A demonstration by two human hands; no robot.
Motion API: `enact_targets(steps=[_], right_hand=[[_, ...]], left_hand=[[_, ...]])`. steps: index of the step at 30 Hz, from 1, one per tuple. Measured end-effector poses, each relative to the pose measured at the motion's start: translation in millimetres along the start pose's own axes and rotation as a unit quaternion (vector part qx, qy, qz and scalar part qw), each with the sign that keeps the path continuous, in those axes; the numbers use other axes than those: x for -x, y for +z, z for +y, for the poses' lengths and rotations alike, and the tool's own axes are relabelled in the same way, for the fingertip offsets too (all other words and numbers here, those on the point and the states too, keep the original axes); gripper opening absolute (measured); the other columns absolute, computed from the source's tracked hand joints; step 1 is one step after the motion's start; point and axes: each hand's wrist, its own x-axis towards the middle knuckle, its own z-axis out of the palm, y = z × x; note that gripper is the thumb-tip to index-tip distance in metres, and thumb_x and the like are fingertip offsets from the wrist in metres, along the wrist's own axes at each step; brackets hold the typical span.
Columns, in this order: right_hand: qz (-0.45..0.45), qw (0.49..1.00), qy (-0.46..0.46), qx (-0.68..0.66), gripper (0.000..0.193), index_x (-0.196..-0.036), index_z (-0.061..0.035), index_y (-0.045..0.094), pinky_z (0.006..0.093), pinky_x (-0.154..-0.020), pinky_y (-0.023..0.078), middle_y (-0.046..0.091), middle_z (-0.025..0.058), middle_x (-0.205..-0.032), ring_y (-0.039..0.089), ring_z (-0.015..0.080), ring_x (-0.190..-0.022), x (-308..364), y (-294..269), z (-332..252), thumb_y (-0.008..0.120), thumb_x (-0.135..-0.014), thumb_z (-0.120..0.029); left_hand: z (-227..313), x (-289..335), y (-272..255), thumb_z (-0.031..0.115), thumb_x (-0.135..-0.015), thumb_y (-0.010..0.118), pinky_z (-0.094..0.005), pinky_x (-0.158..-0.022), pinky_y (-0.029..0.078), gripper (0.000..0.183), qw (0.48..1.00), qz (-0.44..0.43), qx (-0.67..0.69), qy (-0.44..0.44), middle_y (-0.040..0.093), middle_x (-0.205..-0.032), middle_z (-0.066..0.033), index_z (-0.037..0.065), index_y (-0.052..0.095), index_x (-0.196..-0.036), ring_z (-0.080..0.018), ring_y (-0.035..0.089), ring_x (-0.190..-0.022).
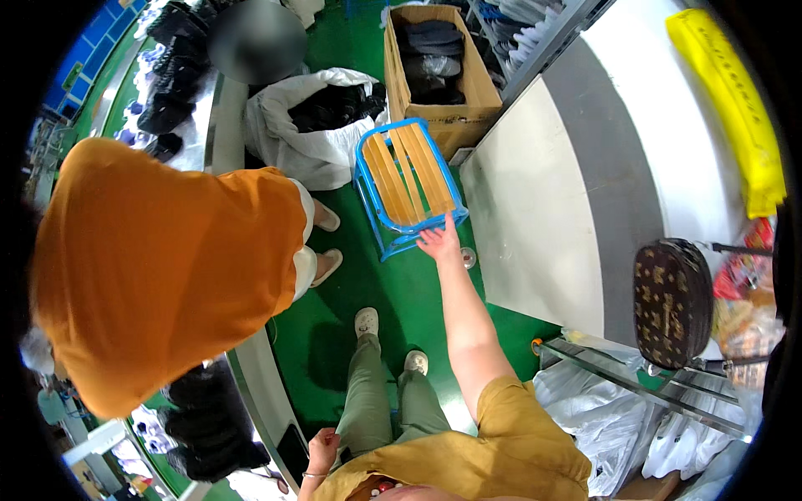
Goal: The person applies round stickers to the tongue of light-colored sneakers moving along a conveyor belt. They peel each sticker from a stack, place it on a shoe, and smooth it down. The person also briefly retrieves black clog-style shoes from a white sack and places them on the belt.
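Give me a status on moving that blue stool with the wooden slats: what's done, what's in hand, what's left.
Done: nothing visibly finished; the blue metal-framed stool with wooden slat seat stands on the green floor beside the white sack of dark items.
In hand: the right hand reaches out, fingertips touching its near edge.
Left: gripping and lifting it; the left hand rests by the hip.

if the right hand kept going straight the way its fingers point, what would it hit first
The right hand points at the blue metal-framed stool with wooden seat slats; its fingertips look already at the stool's near edge, so it would meet that first. Whether they touch yet is unclear.
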Motion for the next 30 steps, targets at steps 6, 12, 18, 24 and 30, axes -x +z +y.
enact_targets(steps=[6, 12, 18, 24, 30], right_hand=[[-0.051, 0.981, -0.026, -0.187, 0.055, -0.129, -0.0069, 0.044, 0.0605, -0.102, 0.031, 0.048, 0.012, -0.132, 0.045, 0.0348, -0.121, -42.1, 22.4, 10.7, 0.055, -0.089, -0.043], [0.011, 0.96, -0.102, -0.261, 0.043, -0.129, -0.008, 0.046, 0.0602, -0.1, 0.034, 0.048, 0.0132, -0.131, 0.046, 0.0351, -0.12, -24.0, -6.6, 49.3, 0.048, -0.095, -0.035], [0.039, 0.963, -0.177, -0.2, 0.044, -0.126, -0.0074, 0.048, 0.0566, -0.101, 0.034, 0.049, 0.0131, -0.127, 0.047, 0.034, -0.116, 15.5, -84.7, 46.3, 0.049, -0.094, -0.037], [0.191, 0.934, -0.236, -0.191, 0.054, -0.131, -0.0081, 0.046, 0.0536, -0.102, 0.032, 0.044, 0.0119, -0.135, 0.043, 0.0339, -0.122, 40.1, -159.0, 42.1, 0.051, -0.089, -0.041], [0.266, 0.914, -0.244, -0.184, 0.064, -0.134, -0.0081, 0.042, 0.054, -0.103, 0.03, 0.039, 0.0122, -0.139, 0.039, 0.0337, -0.126, 86.4, -227.6, 41.0, 0.052, -0.085, -0.049]], left_hand=[[42.8, -83.1, -29.1, 0.009, -0.079, 0.065, -0.0303, -0.064, 0.052, 0.015, 0.999, -0.033, -0.027, 0.021, 0.067, -0.077, -0.015, -0.001, 0.064, -0.091, -0.021, 0.067, -0.07], [71.3, -142.0, -45.6, 0.006, -0.081, 0.064, -0.0293, -0.065, 0.051, 0.015, 0.997, -0.031, -0.034, 0.065, 0.067, -0.08, -0.014, -0.001, 0.063, -0.094, -0.0205, 0.066, -0.071], [155.8, -169.8, -46.9, 0.005, -0.085, 0.062, -0.0266, -0.064, 0.049, 0.016, 0.992, -0.082, 0.009, 0.099, 0.066, -0.081, -0.0096, 0.0, 0.062, -0.1, -0.0143, 0.062, -0.073], [160.0, -179.7, -35.2, 0.006, -0.085, 0.061, -0.0272, -0.062, 0.05, 0.014, 0.986, -0.091, 0.019, 0.141, 0.066, -0.084, -0.0134, 0.001, 0.063, -0.098, -0.0188, 0.064, -0.071], [162.8, -188.1, -39.2, 0.009, -0.086, 0.061, -0.0279, -0.069, 0.051, 0.016, 0.99, -0.123, 0.006, 0.071, 0.067, -0.088, -0.0105, 0.001, 0.062, -0.1, -0.0155, 0.064, -0.078]])
